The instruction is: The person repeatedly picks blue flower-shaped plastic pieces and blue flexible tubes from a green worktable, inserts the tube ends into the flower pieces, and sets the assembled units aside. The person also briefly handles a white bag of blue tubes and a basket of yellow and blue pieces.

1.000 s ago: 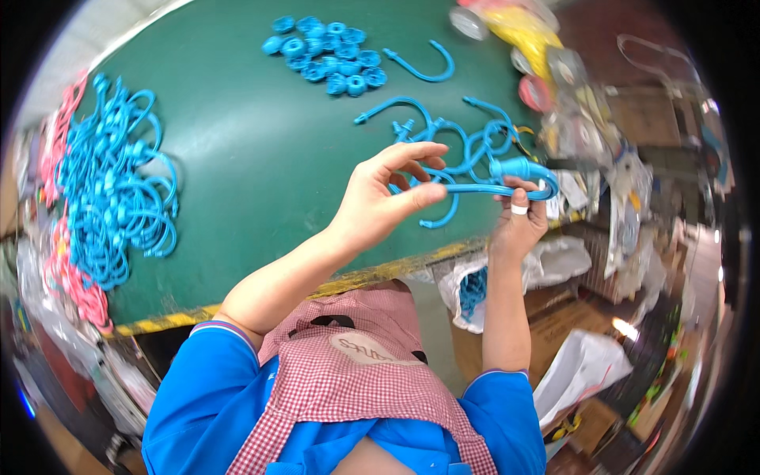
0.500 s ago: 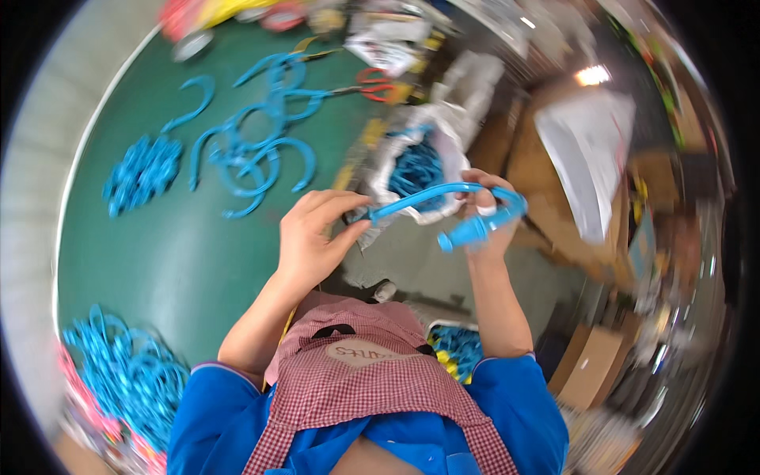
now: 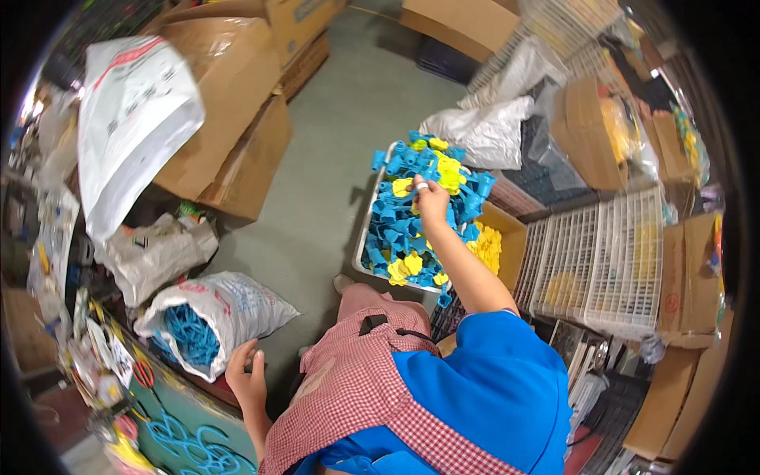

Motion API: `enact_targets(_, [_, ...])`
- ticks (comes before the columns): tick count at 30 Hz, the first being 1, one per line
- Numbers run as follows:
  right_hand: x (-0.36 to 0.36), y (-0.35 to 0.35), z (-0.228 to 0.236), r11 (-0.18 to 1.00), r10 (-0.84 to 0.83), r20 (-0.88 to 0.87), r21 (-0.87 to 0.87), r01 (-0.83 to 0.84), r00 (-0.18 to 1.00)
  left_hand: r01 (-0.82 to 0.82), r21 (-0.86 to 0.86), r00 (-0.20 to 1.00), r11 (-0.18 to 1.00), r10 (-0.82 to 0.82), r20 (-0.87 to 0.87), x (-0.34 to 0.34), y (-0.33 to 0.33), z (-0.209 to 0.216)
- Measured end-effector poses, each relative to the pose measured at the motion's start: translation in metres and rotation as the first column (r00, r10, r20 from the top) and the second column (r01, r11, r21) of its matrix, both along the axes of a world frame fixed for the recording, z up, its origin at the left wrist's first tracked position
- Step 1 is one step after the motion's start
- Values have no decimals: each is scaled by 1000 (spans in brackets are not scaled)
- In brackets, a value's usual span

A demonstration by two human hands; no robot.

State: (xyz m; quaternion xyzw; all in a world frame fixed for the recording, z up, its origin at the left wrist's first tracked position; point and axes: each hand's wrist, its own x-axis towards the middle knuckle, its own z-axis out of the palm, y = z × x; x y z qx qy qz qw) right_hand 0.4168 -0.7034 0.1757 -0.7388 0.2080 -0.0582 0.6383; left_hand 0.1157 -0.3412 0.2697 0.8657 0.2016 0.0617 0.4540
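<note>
My right hand [image 3: 429,199] reaches into a white bin [image 3: 359,255] heaped with blue plastic fittings [image 3: 393,231] and flat yellow pieces [image 3: 450,172]. Its fingers are drawn together at the top of the heap, with a white band around one of them; what they grip is hard to make out among the parts. Lower left, my left hand [image 3: 248,381] holds nothing, its thumb and fingers apart. It hangs beside a white woven sack [image 3: 252,309] full of blue tubes [image 3: 190,334]. The green table [image 3: 178,451] carries more curved blue tubes [image 3: 202,437].
Red-handled scissors [image 3: 143,374] lie by the table edge. Large cardboard boxes [image 3: 237,170] and a white bag [image 3: 134,131] stand at the far left. On the right are white wire baskets [image 3: 598,257], and a carton of yellow pieces [image 3: 489,247] sits behind the bin.
My view and body have turned right, from the table to the bin. Both hands have let go of the bent blue tube; the right has moved into the bin, the left hangs near the sack.
</note>
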Motion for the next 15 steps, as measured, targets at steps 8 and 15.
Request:
enact_targets(8, [-43, -77, -40, 930, -348, -111, 83, 357, 931, 335, 105, 936, 936, -319, -148, 115, -5, 21])
enact_targets(15, [-50, -77, -47, 829, -531, -57, 169, 532, 845, 629, 181, 775, 756, -590, -228, 213, 20, 24])
